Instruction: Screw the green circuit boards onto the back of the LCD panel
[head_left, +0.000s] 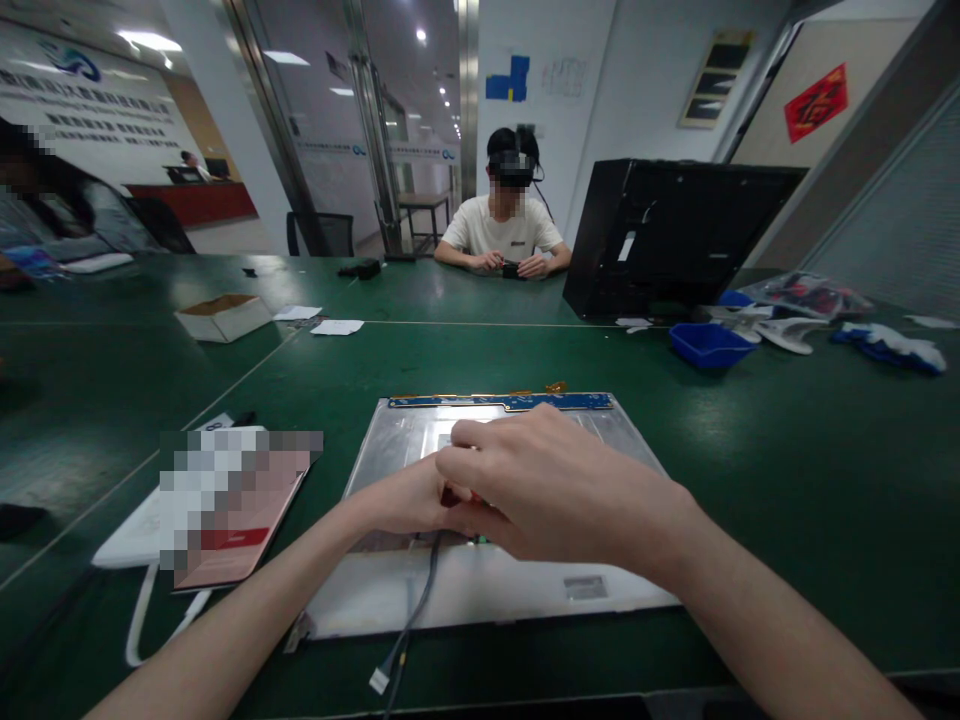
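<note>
A flat display panel [495,590] with a silvery metal back lies on the green table, a blue circuit strip [502,402] along its far edge. Over the panel's middle, my right hand [525,480] is closed, thumb and fingers drawn together; what they hold, if anything, is hidden. My left hand [412,495] sits beneath and against it, its fingers mostly covered by the right. Just below the hands a bit of green board shows. A dark cable [426,600] runs from there over the panel's near edge, ending in a white connector [380,681].
To the left lie a white device and a pink booklet [255,530] with a white cord. Farther off are an open carton [225,318], papers [337,327], a blue tray [709,344] and a black monitor [675,240]. A person [506,220] sits across the table, another at far left.
</note>
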